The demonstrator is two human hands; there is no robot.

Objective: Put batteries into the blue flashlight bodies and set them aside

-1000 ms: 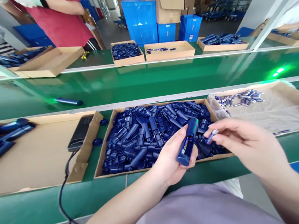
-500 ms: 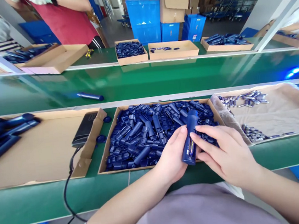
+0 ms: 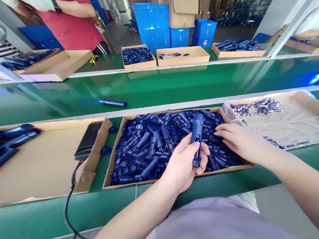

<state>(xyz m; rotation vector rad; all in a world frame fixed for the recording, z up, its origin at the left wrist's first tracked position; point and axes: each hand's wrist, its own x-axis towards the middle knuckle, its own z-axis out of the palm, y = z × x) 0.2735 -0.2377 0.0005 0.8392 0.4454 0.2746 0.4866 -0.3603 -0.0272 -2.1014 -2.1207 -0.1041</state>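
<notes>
My left hand (image 3: 181, 163) is wrapped round a dark blue battery handle (image 3: 197, 130), held upright with its rounded end away from me. Its side compartment faces up, and a battery shows in it beside my thumb. My right hand (image 3: 237, 140) reaches over the right side of a cardboard box (image 3: 106, 180) filled with dark blue plastic parts (image 3: 151, 147). Its fingers are bent and close together at the parts; whatever is between the fingertips is too small to make out.
A lined tray (image 3: 307, 119) with batteries (image 3: 268, 106) stands at right. The left tray (image 3: 39, 166) holds blue tubes (image 3: 3, 147) and a black device (image 3: 89, 140) with a cable. A blue tube (image 3: 113, 103) lies on the green conveyor (image 3: 167, 88). Co-workers stand across it.
My right hand has left the handle and moved right to the loose parts. My left hand still holds the handle, slightly lower-left. The tube on the conveyor has shifted right.
</notes>
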